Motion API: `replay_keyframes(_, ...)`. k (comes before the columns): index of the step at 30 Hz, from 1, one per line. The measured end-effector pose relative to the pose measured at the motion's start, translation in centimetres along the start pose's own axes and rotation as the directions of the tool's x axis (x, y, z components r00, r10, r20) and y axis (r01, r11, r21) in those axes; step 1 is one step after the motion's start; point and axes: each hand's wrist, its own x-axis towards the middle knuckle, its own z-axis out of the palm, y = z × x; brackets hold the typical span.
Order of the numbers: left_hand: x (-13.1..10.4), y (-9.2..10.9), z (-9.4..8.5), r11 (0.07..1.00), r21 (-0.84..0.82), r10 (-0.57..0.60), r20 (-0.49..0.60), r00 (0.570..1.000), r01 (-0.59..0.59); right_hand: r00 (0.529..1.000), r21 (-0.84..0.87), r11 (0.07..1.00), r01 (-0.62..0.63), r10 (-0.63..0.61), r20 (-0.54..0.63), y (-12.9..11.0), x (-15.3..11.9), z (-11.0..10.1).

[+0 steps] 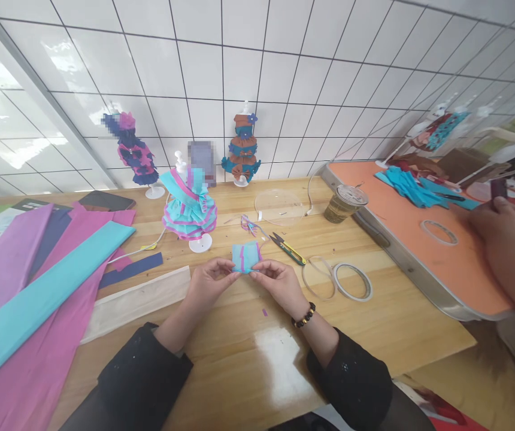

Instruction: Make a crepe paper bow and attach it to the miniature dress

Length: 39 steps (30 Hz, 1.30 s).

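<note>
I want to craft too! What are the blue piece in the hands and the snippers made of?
Blue piece: perhaps crepe paper or cloth; it looks thin and matte.
Snippers: likely metal at the dark, pointed end; the smooth yellow-green end maybe plastic or painted.

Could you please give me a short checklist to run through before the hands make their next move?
1. Grip: ok. Fingers of the left hand and right hand pinch the lower edge of the turquoise piece.
2. Snips set down: ok. They lie on the table, out of both hands.
3. Tape roll close by: ok. It lies flat, to the right of the right hand.
4. Surface free of scraps: not ok. A small purple scrap lies between the forearms.
5. Cup away from the hands: ok. It stands beyond the tape roll.
6. Folds of the piece fixed: cannot tell.
</note>
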Motion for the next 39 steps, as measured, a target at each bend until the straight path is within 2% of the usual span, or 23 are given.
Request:
replay_keyframes(5,0.0,0.4,0.1,0.999,-0.044,-0.013,0.012,1.0,0.014,1.0,0.014,1.0,-0.004,0.004,-0.004,-0.1,0.0,0.1)
replay_keyframes(13,0.1,0.5,0.1,0.998,0.06,-0.031,-0.029,0.999,0.032,0.998,-0.023,0.998,0.056,-0.056,0.007,0.0,0.0,0.2)
replay_keyframes(18,0.0,0.6,0.2,0.996,-0.045,-0.078,0.073,0.994,0.081,0.997,-0.065,0.995,0.076,-0.075,0.011,0.1,0.0,0.2)
replay_keyframes(24,-0.1,0.9,0.5,0.995,-0.082,-0.047,0.165,0.985,0.061,0.995,-0.088,0.992,0.092,-0.089,0.037,0.1,-0.1,0.2)
replay_keyframes(39,0.1,1.2,0.2,0.997,-0.067,-0.041,0.077,0.996,0.046,0.996,-0.026,0.998,0.058,-0.056,0.064,0.0,-0.2,0.3)
